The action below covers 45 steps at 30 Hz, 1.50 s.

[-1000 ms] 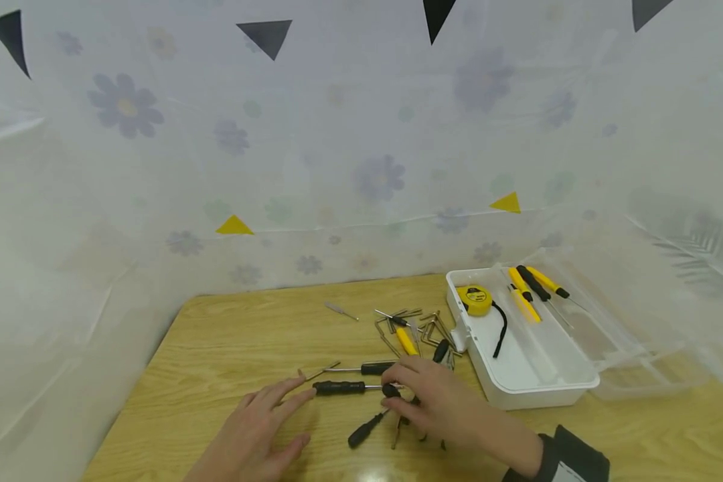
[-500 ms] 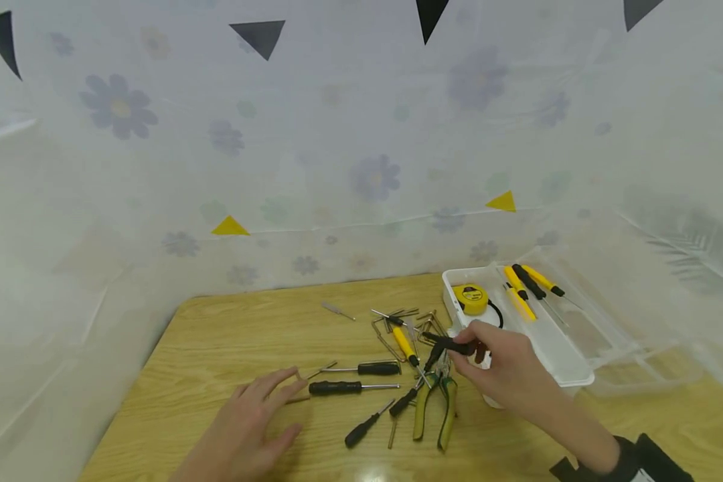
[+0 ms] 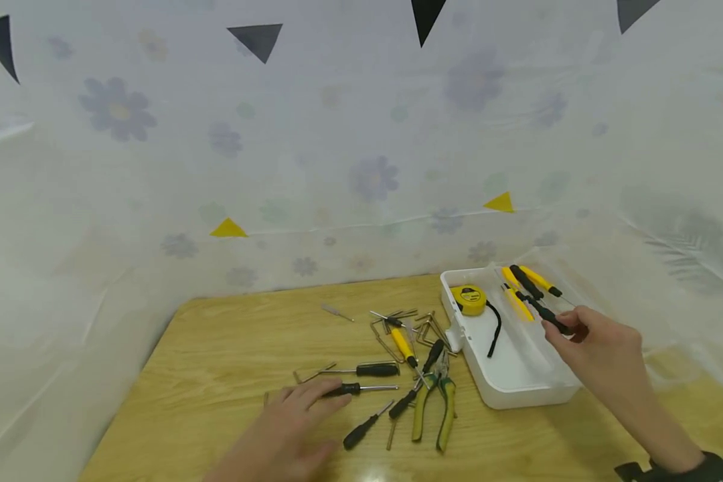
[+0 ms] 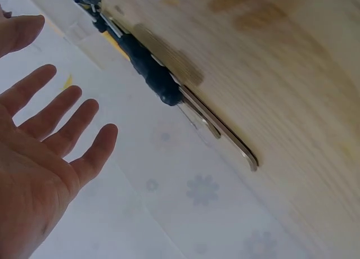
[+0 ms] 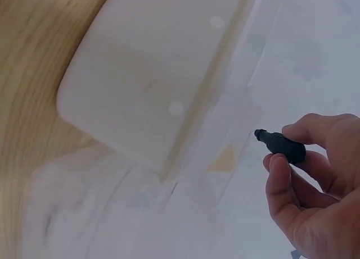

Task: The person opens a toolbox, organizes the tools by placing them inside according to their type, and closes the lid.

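My right hand (image 3: 602, 351) pinches a black-handled screwdriver (image 3: 549, 316) between thumb and fingertips, over the right compartment of the white toolbox (image 3: 527, 396). In the right wrist view the black handle (image 5: 287, 149) shows between the fingers. My left hand (image 3: 286, 432) hovers low over the table with fingers spread; they overlap the handle of another black screwdriver (image 3: 351, 389). The left wrist view shows that hand's palm and loose fingers (image 4: 56, 116) holding nothing, apart from a black handle (image 4: 151, 71) and bent hex keys (image 4: 225, 132).
Inside the toolbox lie a yellow tape measure (image 3: 470, 300) and several yellow- and black-handled tools. Its clear lid (image 3: 669, 371) hangs out to the right. Pliers (image 3: 448, 412), more screwdrivers and hex keys (image 3: 385, 341) lie scattered on the wooden table (image 3: 235, 348).
My right hand has picked the black screwdriver out of the pile and carried it right, over the toolbox. The pliers have come into view. My left hand has shifted slightly right.
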Available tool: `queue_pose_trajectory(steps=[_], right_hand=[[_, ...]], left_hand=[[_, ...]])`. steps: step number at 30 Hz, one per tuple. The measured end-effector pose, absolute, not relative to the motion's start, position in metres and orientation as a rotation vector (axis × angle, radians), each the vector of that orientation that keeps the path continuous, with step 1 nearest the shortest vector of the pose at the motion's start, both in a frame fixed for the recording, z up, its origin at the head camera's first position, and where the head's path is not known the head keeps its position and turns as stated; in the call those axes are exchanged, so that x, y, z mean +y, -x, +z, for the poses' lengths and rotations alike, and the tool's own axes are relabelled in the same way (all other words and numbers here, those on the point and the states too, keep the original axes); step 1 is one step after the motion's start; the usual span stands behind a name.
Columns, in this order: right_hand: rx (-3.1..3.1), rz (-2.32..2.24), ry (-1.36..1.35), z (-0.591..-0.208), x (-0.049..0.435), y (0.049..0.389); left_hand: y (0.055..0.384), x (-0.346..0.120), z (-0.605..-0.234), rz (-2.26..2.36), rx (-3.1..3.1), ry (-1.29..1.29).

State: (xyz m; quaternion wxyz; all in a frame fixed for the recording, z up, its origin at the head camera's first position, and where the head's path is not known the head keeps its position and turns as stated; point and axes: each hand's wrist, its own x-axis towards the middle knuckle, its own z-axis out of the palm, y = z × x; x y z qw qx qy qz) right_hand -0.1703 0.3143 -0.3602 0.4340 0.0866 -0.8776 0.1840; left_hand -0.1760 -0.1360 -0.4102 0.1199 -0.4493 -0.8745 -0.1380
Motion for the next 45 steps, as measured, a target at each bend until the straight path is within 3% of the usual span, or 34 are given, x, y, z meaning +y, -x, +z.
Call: queue_pose_trajectory(steps=[9,36,45], right_hand=[[-2.311,0.438,-0.068,-0.374,0.335,0.169],[-2.458,0.361,-0.077,-0.382,0.329,0.197],[-2.200,0.399,-0.332,-0.384,0.273,0.196]], left_hand=[[0.169,-0.115,-0.408,-0.320,-2.453,1.440],[0.164,-0.113,-0.414,-0.263,-2.484,1.414],[0.169,-0.126,-0.411,-0.348,-2.519,1.292]])
